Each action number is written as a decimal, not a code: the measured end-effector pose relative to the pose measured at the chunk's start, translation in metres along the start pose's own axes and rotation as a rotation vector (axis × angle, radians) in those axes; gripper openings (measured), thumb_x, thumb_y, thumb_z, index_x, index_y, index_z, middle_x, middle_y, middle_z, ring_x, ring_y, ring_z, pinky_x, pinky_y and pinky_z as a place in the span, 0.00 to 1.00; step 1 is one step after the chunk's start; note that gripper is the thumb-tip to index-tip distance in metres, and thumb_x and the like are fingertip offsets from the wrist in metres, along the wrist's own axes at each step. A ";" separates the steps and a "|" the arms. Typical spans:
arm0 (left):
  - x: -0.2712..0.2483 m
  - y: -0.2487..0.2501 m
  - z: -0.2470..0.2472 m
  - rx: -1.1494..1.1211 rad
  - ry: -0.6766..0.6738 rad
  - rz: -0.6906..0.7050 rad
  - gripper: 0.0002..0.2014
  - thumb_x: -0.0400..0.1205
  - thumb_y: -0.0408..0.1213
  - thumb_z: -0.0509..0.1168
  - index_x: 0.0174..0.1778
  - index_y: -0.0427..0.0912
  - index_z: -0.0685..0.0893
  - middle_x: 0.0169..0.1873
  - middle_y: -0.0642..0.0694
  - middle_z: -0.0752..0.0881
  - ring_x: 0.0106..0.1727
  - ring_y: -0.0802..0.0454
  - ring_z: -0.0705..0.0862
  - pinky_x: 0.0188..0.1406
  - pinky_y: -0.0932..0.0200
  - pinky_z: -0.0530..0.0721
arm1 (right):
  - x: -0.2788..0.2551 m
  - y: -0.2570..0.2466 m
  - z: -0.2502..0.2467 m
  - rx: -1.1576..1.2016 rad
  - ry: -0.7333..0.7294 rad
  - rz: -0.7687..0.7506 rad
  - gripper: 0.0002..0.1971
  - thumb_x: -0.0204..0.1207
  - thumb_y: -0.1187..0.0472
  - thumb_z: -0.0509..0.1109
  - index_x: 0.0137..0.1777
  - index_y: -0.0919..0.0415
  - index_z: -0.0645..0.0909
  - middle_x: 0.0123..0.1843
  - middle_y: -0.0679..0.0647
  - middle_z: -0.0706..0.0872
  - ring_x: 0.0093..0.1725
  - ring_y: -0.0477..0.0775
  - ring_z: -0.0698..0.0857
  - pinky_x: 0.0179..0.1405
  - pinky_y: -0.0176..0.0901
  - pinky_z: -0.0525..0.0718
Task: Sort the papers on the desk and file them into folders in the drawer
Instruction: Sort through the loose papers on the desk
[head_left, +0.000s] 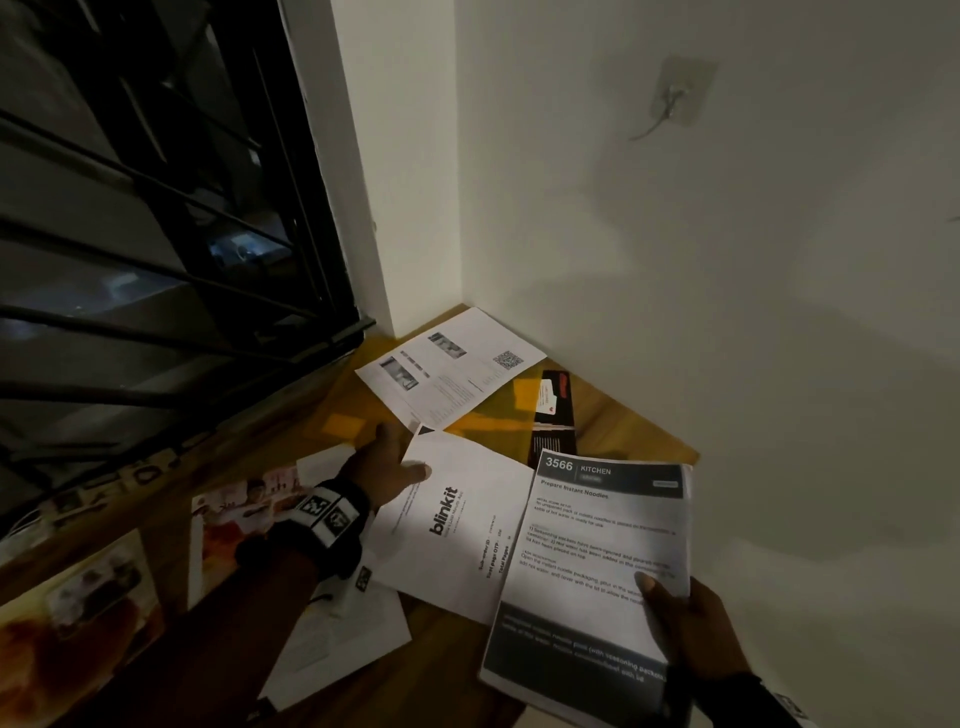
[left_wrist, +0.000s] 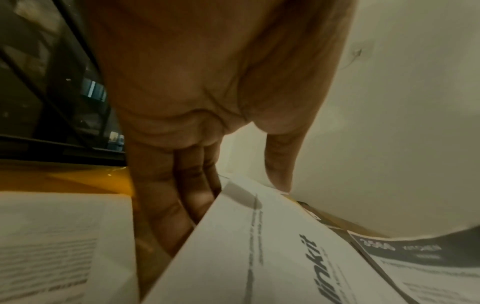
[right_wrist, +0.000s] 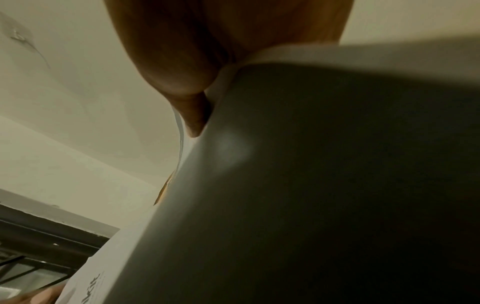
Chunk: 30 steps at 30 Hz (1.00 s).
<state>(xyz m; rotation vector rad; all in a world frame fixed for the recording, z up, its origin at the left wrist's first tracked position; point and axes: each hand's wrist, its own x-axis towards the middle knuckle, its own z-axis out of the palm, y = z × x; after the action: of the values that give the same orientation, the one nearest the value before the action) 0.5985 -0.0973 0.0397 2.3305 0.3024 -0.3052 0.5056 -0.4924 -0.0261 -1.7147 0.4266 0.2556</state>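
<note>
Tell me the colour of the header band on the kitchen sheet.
Dark grey with white lettering on the kitchen sheet; head view.

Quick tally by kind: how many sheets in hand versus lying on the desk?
Held in hands: 2, blinkit sheet in left hand, noodle sheet in right hand
Printed sheets on desk: 2, QR sheet, text sheet
Colour photo pages: 2
Total: 6

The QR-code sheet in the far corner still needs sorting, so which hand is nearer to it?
Left. The left hand pinches the blinkit sheet just below the QR-code sheet; the right hand holds the noodle sheet farther off, nearer the person.
</note>
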 end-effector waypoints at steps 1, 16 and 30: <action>-0.010 0.000 -0.004 0.041 -0.051 -0.022 0.35 0.79 0.46 0.73 0.79 0.43 0.64 0.75 0.45 0.74 0.76 0.38 0.74 0.72 0.44 0.75 | 0.001 0.001 0.000 -0.001 -0.004 0.008 0.10 0.80 0.57 0.72 0.56 0.61 0.87 0.47 0.56 0.95 0.46 0.60 0.94 0.58 0.65 0.88; -0.107 -0.049 0.082 -0.666 -0.084 0.079 0.36 0.69 0.40 0.81 0.73 0.53 0.74 0.65 0.50 0.86 0.69 0.51 0.83 0.67 0.50 0.84 | -0.008 0.007 0.016 0.110 0.013 0.031 0.11 0.80 0.56 0.73 0.56 0.62 0.85 0.47 0.59 0.94 0.46 0.64 0.93 0.55 0.66 0.89; -0.062 0.011 -0.012 -0.713 0.454 0.364 0.19 0.85 0.52 0.62 0.68 0.46 0.80 0.53 0.47 0.89 0.52 0.47 0.90 0.41 0.55 0.90 | -0.007 -0.034 -0.002 0.126 0.154 -0.263 0.09 0.81 0.62 0.72 0.58 0.65 0.86 0.48 0.50 0.92 0.42 0.42 0.89 0.35 0.31 0.84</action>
<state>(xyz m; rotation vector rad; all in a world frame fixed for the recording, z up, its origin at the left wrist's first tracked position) 0.5452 -0.1038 0.0740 1.6698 0.1579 0.4540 0.5133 -0.4884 0.0080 -1.6506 0.3180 -0.0931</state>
